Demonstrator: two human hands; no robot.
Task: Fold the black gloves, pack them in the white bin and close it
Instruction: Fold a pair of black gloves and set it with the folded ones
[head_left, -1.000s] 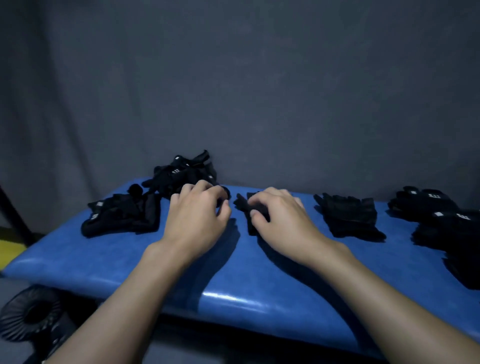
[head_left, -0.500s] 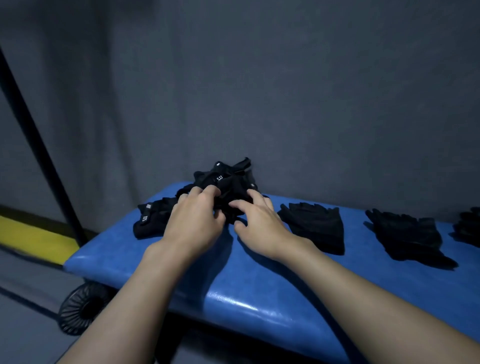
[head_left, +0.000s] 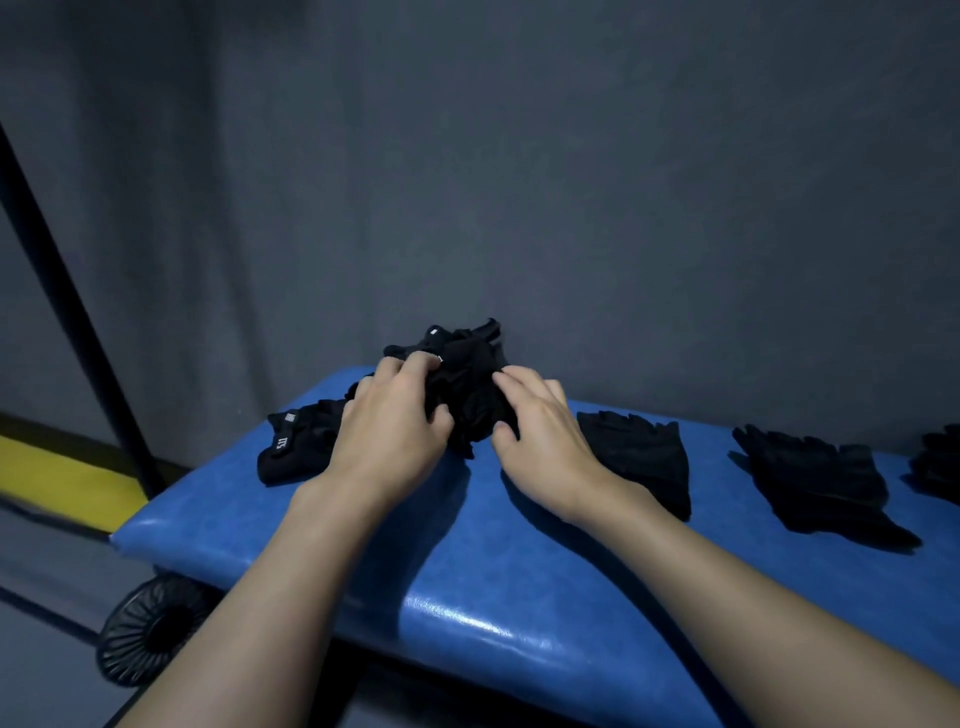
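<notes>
a heap of black gloves (head_left: 467, 379) at the far edge of the blue bench (head_left: 519, 571) is gripped by the left hand (head_left: 389, 431) and the right hand (head_left: 540, 431), fingers curled into it.

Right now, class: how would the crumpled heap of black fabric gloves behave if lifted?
Probably floppy: the crumpled heap of black fabric gloves bunches between left hand and right hand. Likely light: thin fabric. Loose ones may drop.

Dim, bluish light; a glare streak on the bench (head_left: 467, 618) front edge (glossy padding). Arms cast soft shadows; the left margin is blurred.
</notes>
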